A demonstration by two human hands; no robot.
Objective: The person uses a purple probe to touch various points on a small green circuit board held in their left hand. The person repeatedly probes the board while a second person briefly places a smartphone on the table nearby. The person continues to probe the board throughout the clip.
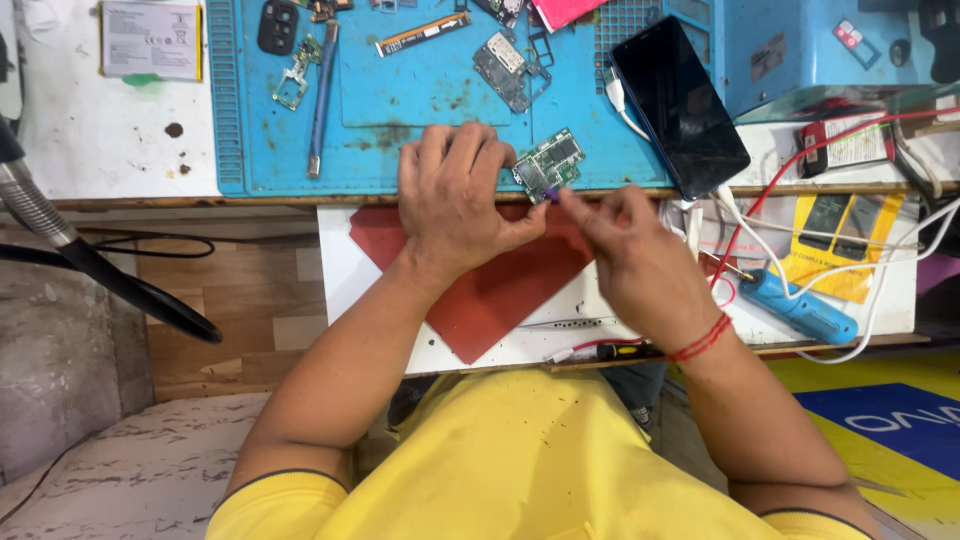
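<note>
**Hands on a circuit board at the mat's edge**

Nearest, the right hand (640, 262) pinches a small purple-tipped tool (553, 192). The left hand (455, 200) curls, fingertips pressing the green circuit board (549, 163) on the blue mat (420, 110). Beyond lies a dark phone (680, 105).

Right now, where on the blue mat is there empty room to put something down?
The middle of the blue mat is bare, between the blue pen-like tool and the loose circuit board. The near edge is crowded: the left hand and right hand work on the small green board there. The black phone fills the mat's right side.
</note>
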